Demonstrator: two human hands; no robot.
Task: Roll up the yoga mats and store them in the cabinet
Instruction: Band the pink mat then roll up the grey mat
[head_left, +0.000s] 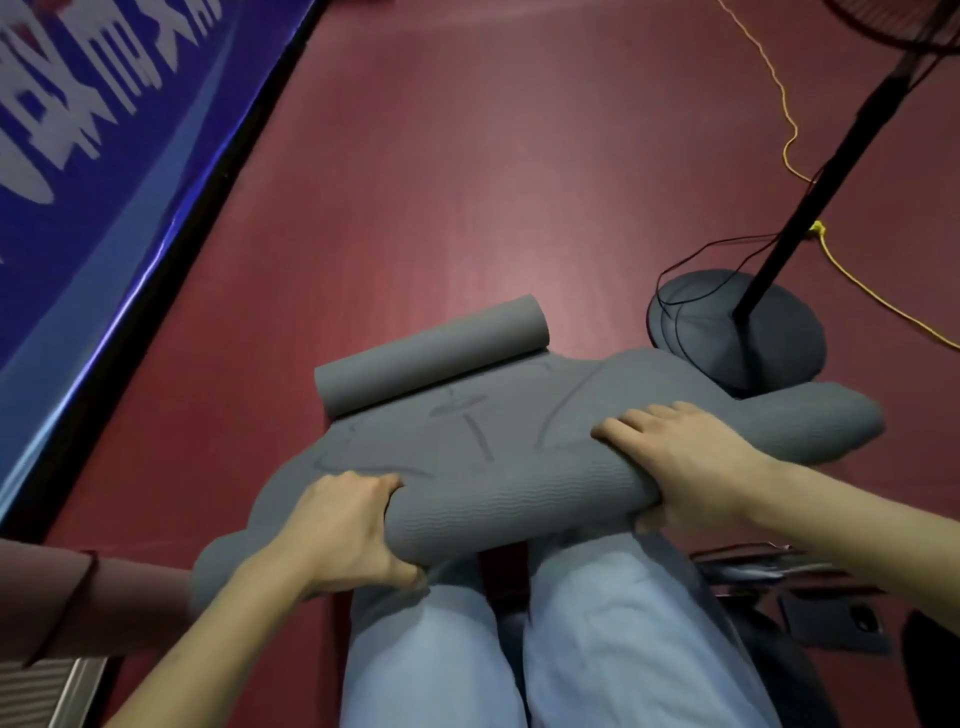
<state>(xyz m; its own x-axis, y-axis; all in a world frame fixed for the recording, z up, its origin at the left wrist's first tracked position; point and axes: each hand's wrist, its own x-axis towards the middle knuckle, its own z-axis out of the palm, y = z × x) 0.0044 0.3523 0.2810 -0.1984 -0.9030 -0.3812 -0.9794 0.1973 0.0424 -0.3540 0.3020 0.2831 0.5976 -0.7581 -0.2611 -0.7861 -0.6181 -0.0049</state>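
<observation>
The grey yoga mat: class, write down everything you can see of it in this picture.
The grey yoga mat looks like soft foam with a fine wavy ribbed texture. Its near part is rolled into a thick roll above the person's knees, gripped by the left hand and the right hand. The far end curls into a small loose roll on the red floor. Creases mark the stretch between.

Grey yoga mat (467, 441) — near end rolled, far end curled — on floor.

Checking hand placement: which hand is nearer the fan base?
Right. The right hand grips the grey mat just below the fan base; the left hand grips farther left.
</observation>
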